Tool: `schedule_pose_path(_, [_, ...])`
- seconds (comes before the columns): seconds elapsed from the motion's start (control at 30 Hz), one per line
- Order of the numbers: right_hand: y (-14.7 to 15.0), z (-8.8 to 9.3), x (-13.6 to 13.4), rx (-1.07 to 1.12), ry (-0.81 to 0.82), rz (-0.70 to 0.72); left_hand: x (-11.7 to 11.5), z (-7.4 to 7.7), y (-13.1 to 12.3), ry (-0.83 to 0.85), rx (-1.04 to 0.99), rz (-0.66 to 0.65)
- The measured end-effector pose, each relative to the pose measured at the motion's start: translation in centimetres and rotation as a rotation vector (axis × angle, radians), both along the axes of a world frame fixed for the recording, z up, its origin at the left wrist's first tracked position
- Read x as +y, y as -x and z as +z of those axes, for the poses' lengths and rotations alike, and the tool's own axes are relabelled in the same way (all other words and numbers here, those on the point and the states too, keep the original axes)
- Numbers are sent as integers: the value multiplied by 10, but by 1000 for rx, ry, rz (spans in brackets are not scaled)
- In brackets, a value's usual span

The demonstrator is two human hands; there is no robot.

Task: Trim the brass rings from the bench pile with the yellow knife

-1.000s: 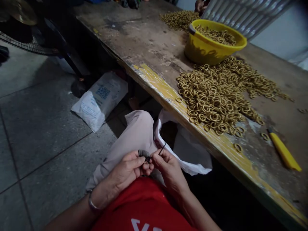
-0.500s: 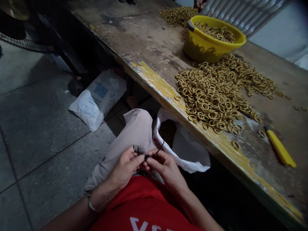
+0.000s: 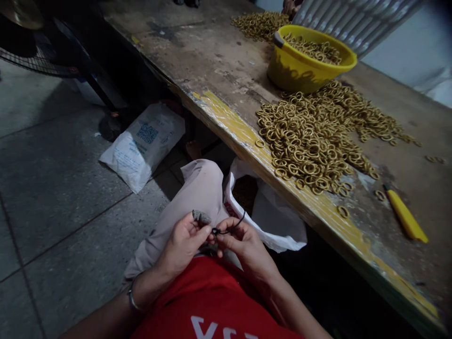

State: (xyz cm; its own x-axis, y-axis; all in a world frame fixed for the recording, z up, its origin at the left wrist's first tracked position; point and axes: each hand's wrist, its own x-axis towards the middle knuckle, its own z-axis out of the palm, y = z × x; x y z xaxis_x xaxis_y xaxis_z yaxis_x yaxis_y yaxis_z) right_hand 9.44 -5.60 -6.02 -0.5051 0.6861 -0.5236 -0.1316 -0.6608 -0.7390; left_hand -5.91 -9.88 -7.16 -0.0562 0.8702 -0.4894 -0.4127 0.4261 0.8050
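Observation:
Over my lap, a thin black cord (image 3: 226, 231) with a small loop or knot stretches between my hands. My left hand (image 3: 189, 238) is closed, pinching the cord's looped end between thumb and finger; a grey cover (image 3: 201, 217) wraps one of its fingertips. My right hand (image 3: 238, 240) is closed on the cord too, its free end sticking up past the fingers. Just beyond my right hand is an open white sack (image 3: 278, 238), its inside dark. On the table to the right lies a heap of brass-coloured rings (image 3: 310, 136).
A yellow basin (image 3: 300, 75) holding more rings stands behind the heap. A yellow-handled cutter (image 3: 406, 214) lies on the worn table (image 3: 219, 70). Another ring pile (image 3: 261, 24) sits farther back, near a person's hand (image 3: 290, 7). A printed white bag (image 3: 144, 146) and a fan (image 3: 38, 63) are at left.
My hands have drawn slightly apart, and more of the black cord with its small loop shows between them. The view has shifted a little.

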Motion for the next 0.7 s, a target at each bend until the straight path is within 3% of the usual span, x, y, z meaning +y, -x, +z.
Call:
schedule_pose_path(0.13, [1,0,0,35,11,-5,-2,1,1,-9,-44,-5])
schedule_pose_path(0.3, [5,0,-3,34,20,-50,-4,3,1,-70,-172,-121])
schedule_pose_path(0.57, [5,-1,-7,-46,-19,-56,-1,0,2,-16,-99,-159])
schedule_pose_path(0.7, [3,-4,-6,-56,-65,-34,0,-2,0,-1,-102,-109])
